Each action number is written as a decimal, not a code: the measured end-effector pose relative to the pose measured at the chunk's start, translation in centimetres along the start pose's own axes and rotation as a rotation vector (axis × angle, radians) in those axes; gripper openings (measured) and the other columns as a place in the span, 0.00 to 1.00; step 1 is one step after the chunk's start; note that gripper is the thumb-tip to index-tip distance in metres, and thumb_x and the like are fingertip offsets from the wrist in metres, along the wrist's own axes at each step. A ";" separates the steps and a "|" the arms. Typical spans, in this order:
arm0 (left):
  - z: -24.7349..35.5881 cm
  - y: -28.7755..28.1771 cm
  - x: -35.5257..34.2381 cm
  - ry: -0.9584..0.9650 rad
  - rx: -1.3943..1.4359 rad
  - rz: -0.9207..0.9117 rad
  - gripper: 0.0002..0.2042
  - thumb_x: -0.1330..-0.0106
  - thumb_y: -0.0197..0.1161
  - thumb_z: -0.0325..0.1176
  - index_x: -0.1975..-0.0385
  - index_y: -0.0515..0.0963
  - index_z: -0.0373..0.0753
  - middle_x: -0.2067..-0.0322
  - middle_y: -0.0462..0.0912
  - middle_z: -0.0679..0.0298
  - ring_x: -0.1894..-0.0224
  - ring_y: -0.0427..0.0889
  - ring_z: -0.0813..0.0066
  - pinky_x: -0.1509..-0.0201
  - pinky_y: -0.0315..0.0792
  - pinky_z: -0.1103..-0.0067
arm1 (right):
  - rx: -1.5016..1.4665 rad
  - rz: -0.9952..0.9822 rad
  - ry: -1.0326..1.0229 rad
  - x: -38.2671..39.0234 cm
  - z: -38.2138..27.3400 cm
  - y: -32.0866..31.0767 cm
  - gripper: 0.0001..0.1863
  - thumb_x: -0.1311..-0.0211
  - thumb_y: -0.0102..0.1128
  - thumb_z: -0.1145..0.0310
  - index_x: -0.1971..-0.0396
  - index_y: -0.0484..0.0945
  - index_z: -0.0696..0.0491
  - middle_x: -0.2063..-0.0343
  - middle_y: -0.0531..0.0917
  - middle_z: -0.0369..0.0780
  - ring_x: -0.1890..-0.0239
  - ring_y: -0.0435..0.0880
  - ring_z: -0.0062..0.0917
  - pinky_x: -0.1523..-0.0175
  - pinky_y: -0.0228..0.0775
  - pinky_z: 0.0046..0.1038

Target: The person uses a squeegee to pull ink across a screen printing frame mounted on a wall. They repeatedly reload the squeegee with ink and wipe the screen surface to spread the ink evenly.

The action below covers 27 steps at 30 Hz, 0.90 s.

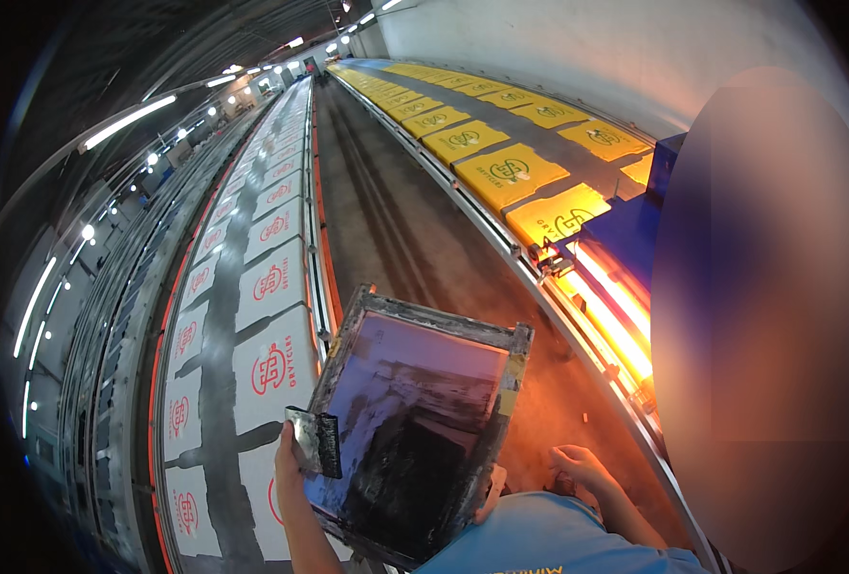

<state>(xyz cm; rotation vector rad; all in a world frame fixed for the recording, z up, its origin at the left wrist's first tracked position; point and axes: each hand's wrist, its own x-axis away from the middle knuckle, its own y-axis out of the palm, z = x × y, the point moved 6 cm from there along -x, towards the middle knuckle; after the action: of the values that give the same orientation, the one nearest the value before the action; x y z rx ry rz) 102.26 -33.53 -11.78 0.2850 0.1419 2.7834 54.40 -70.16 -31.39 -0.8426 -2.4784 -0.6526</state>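
Note:
My left hand [289, 461] is closed on a short squeegee [315, 442], silver-grey at the grip and caked with black ink. The squeegee lies against the left side of a screen printing frame [517, 375]. Tilted in front of me, the frame has ink-stained sides, a purplish mesh and a large black ink patch low down. My left forearm runs along its lower left edge. Apart from the frame, my right hand [582, 468] hangs at my right side with its fingers loosely curled; nothing shows in them. A skin-coloured patch at the frame's lower right edge is mostly hidden.
To the left, a long printing table [222, 330] carries rows of white fabric pieces with red prints. Another table at right holds yellow pieces [511, 170] with dark prints. A glowing orange heater [608, 304] stands over that table. A concrete aisle [386, 210] runs between; a blurred shape covers the right.

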 end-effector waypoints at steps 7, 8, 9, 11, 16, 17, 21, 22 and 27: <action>0.9 1.5 0.0 -0.012 -0.041 -0.010 0.33 0.24 0.67 0.58 0.36 0.80 0.31 0.43 0.87 0.60 0.44 0.86 0.70 0.37 0.76 0.72 | 0.324 -0.397 -0.173 1.7 -6.0 7.3 0.37 0.18 0.58 0.46 0.27 0.70 0.63 0.44 0.86 0.49 0.43 0.87 0.32 0.36 0.79 0.33; 1.0 1.6 -0.1 -0.008 -0.048 -0.010 0.33 0.24 0.67 0.58 0.36 0.80 0.31 0.43 0.87 0.60 0.44 0.86 0.70 0.37 0.76 0.72 | 0.360 -0.434 -0.172 1.9 -6.5 8.3 0.39 0.18 0.58 0.45 0.25 0.68 0.63 0.41 0.85 0.51 0.41 0.86 0.33 0.34 0.77 0.34; 1.1 1.7 -0.1 0.003 -0.058 -0.024 0.33 0.24 0.67 0.58 0.37 0.80 0.31 0.43 0.87 0.59 0.44 0.86 0.70 0.37 0.76 0.72 | 0.336 -0.487 -0.166 2.1 -6.9 9.3 0.42 0.20 0.59 0.44 0.24 0.66 0.64 0.39 0.83 0.51 0.39 0.84 0.34 0.32 0.75 0.35; 1.0 1.8 -0.2 -0.012 -0.045 -0.045 0.33 0.24 0.66 0.58 0.37 0.80 0.31 0.44 0.87 0.59 0.44 0.86 0.70 0.37 0.76 0.72 | 0.314 -0.560 -0.137 2.8 -7.1 11.0 0.48 0.23 0.63 0.41 0.22 0.61 0.65 0.36 0.81 0.53 0.34 0.80 0.36 0.27 0.71 0.36; 0.0 0.8 -0.8 -0.031 -0.073 -0.002 0.33 0.24 0.66 0.59 0.38 0.81 0.32 0.44 0.88 0.59 0.45 0.87 0.69 0.38 0.76 0.73 | 0.307 -0.648 -0.079 3.5 -8.0 12.7 0.61 0.33 0.72 0.37 0.19 0.51 0.67 0.33 0.78 0.53 0.27 0.73 0.37 0.21 0.61 0.38; -0.3 0.6 -1.1 -0.030 -0.070 -0.002 0.33 0.24 0.66 0.59 0.38 0.81 0.32 0.44 0.88 0.59 0.45 0.87 0.69 0.38 0.76 0.73 | 0.271 -0.647 -0.054 3.4 -8.1 12.7 0.63 0.35 0.74 0.37 0.19 0.50 0.67 0.34 0.79 0.52 0.27 0.72 0.37 0.21 0.60 0.38; -0.4 0.3 -3.3 -0.070 -0.105 -0.043 0.30 0.23 0.64 0.58 0.34 0.78 0.37 0.44 0.87 0.60 0.45 0.87 0.67 0.39 0.80 0.68 | 0.366 -0.596 -0.066 2.7 -7.0 13.5 0.52 0.33 0.78 0.54 0.21 0.56 0.61 0.36 0.80 0.47 0.32 0.78 0.31 0.29 0.72 0.36; 0.1 0.4 -4.1 -0.049 -0.056 -0.053 0.30 0.23 0.64 0.58 0.34 0.78 0.37 0.44 0.87 0.60 0.46 0.88 0.66 0.40 0.81 0.68 | 0.242 -0.601 -0.077 2.4 -6.6 14.1 0.49 0.33 0.78 0.59 0.21 0.58 0.60 0.37 0.81 0.45 0.35 0.80 0.29 0.32 0.75 0.35; 4.7 5.0 -6.7 0.048 -0.065 -0.308 0.33 0.23 0.61 0.61 0.31 0.76 0.41 0.45 0.87 0.61 0.48 0.89 0.65 0.42 0.83 0.67 | 0.049 -0.423 -0.464 1.6 -4.6 16.9 0.25 0.26 0.69 0.71 0.35 0.71 0.55 0.50 0.88 0.40 0.50 0.89 0.23 0.47 0.85 0.30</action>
<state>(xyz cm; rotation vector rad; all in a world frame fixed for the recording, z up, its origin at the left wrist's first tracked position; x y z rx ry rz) 107.86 -40.24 -7.73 0.1646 0.0967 2.4842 65.38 -60.14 -22.07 -0.4887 -3.1260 -0.5759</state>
